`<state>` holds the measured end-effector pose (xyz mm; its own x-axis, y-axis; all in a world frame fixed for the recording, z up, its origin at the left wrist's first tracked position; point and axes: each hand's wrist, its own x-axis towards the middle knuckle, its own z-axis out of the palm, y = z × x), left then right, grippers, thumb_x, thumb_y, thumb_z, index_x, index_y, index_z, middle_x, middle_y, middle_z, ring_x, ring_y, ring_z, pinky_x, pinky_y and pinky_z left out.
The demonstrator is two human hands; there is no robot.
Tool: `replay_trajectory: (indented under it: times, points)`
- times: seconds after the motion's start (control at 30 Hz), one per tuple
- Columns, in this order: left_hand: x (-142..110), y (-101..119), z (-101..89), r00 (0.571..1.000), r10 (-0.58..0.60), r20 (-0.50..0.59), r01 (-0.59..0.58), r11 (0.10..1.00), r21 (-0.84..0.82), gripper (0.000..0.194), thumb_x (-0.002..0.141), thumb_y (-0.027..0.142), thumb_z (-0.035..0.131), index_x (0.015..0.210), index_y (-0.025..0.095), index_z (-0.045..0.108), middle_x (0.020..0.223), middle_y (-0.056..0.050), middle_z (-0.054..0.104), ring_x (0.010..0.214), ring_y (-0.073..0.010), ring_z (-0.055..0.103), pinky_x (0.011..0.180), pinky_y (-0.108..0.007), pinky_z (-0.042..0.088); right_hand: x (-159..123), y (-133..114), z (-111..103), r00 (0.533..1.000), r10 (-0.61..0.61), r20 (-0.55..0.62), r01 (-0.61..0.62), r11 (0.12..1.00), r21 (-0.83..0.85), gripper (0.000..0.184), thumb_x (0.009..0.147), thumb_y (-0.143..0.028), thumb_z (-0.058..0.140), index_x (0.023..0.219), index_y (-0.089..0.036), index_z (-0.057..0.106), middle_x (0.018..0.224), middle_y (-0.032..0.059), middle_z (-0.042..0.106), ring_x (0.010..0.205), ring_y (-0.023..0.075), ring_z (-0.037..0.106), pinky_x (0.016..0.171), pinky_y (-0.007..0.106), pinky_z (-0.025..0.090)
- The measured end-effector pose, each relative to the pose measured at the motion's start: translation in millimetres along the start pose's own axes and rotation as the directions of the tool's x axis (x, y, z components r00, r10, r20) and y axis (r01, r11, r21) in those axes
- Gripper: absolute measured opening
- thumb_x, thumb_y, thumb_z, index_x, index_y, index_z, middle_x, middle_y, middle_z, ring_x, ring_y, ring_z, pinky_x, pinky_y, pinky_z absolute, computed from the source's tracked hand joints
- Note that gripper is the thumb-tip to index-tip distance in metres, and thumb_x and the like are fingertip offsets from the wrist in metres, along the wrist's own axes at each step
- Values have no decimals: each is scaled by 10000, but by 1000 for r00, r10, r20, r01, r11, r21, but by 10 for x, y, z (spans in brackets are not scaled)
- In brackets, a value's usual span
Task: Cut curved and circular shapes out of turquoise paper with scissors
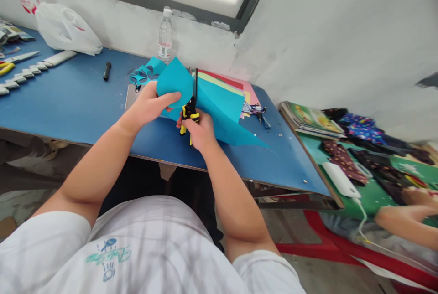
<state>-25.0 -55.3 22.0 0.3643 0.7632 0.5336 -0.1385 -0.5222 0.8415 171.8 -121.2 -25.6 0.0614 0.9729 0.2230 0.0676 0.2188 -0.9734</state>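
My left hand (148, 105) pinches a turquoise sheet of paper (178, 79) and holds it up over the blue table (78, 102). My right hand (200, 130) grips black-and-yellow scissors (190, 109), their blades pointing up into the sheet's edge. Under the hands lies a larger turquoise sheet (226, 116) on a stack of coloured papers (239, 89). Turquoise cut scraps (145, 75) lie behind my left hand.
A water bottle (165, 34) stands at the wall. A black marker (107, 70), a white plastic bag (65, 29) and folded white paper pieces (27, 73) lie to the left. On the right are books (311, 121), a green table (372, 193) with fabrics, and another person's arm (407, 221).
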Motion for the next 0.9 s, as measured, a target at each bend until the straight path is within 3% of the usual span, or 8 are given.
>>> replay_trajectory:
  times: [0.13, 0.33, 0.63, 0.9]
  points:
    - [0, -38, 7, 994, 7, -108, -12, 999, -51, 720, 965, 895, 1039, 849, 230, 789, 829, -45, 775, 767, -199, 708, 680, -363, 645, 9, 36, -10, 1000, -12, 2, 12, 1000, -10, 214, 777, -488, 802, 889, -306, 810, 767, -21, 819, 775, 291, 775, 851, 484, 706]
    - [12, -79, -5, 985, 23, -171, -32, 998, -49, 707, 968, 869, 1054, 856, 232, 771, 816, -37, 719, 771, -228, 775, 658, -364, 681, 17, 46, 6, 1000, 2, 4, -2, 1000, -6, 258, 766, -497, 807, 908, -283, 823, 788, 0, 825, 812, 290, 829, 814, 436, 680]
    - [29, -61, -5, 984, 41, -173, -50, 998, -46, 696, 969, 794, 1063, 760, 231, 711, 760, -22, 644, 663, -168, 649, 554, -305, 555, 1, 47, -10, 999, 20, 37, -21, 1000, 18, 195, 771, -449, 810, 894, -297, 822, 833, -5, 853, 855, 281, 859, 853, 425, 682]
    - [13, -48, 1, 987, 40, -155, -47, 998, -38, 685, 986, 780, 1053, 764, 224, 720, 788, -28, 668, 689, -164, 639, 607, -317, 595, -22, -89, 4, 995, 48, 82, -54, 995, 80, 287, 697, -461, 824, 922, -283, 833, 887, 11, 880, 968, 350, 870, 967, 516, 704]
